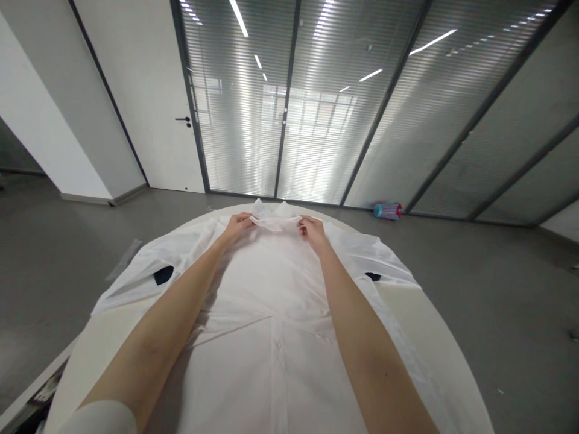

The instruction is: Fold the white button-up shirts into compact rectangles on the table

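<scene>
A white shirt point(271, 277) lies spread over a pale round table point(434, 337), its sleeves out to both sides and its buttoned placket running down toward me. At the far end of the table, my left hand point(238, 228) pinches the left part of the collar point(274, 222). Opposite it, my right hand point(312, 230) has fingers closed on the collar's right part. The collar stretches between both hands, slightly raised. Small dark navy patches show at the left sleeve point(131, 280) and the right sleeve point(384, 259).
Beyond the table stands a glass partition with blinds point(316, 144), beside a white door point(149, 90). A blue and red patterned bundle point(388, 211) rests on the grey floor by the glass. A clear plastic piece point(124, 259) lies on the floor at left.
</scene>
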The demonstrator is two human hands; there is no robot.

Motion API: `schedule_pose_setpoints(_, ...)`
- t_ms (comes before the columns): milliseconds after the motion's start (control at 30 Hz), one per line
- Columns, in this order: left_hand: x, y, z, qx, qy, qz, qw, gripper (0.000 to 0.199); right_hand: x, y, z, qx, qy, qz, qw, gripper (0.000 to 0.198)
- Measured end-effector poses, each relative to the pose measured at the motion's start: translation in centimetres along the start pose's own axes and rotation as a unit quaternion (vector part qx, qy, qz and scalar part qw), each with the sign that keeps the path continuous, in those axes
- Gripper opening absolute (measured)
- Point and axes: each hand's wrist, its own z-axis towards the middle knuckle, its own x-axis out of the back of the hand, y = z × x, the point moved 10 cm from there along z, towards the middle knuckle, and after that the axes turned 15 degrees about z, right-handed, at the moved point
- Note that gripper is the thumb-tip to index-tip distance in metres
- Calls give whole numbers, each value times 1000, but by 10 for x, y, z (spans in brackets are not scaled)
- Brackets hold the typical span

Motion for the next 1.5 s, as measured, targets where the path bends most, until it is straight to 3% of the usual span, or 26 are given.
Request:
schedule_pose_setpoints(100, 0, 0, -9, -1, -12, 42, 999, 26, 6, 6, -11, -28, -18, -51, 998, 22)
schedule_pose_setpoints(167, -2, 2, -13, -11, -13, 85, 996, 18, 10, 8, -17, -27, -25, -100, 994, 23)
schedule_pose_setpoints(333, -14, 9, -18, -49, -6, 187, 981, 18, 8, 6, -26, 21, -10, -226, 974, 4)
schedule_pose_setpoints(467, -19, 15, -24, -82, 0, 240, 967, 19, -2, 3, -34, 64, 10, -313, 947, 8)
schedule_pose_setpoints(533, -18, 25, -28, -102, 19, 308, 946, 19, -10, -5, -40, 105, 11, -390, 915, 13)
schedule_pose_setpoints(667, -20, 57, -36, -157, 83, 503, 846, 23, -32, -29, -58, 205, 17, -537, 818, 23)
schedule_pose_setpoints(833, -58, 67, -47, -236, 20, 548, 802, 48, -80, -35, -81, 302, -65, -572, 759, 50)
schedule_pose_setpoints(900, -69, 52, -48, -215, -14, 572, 792, 56, -91, -19, -83, 280, -104, -594, 747, 59)
schedule_pose_setpoints(1000, -77, 26, -46, -149, -72, 596, 786, 58, -93, 11, -76, 195, -149, -622, 744, 66)
schedule_pose_setpoints(1133, -75, 15, -42, -108, -100, 606, 782, 63, -86, 29, -67, 113, -175, -623, 754, 72)
schedule_pose_setpoints(1267, -63, 7, -36, -41, -120, 605, 786, 74, -76, 31, -61, 62, -173, -619, 764, 79)
schedule_pose_setpoints(1500, -50, -7, -34, 38, -163, 589, 791, 95, -43, 30, -52, -8, -112, -636, 764, 91)
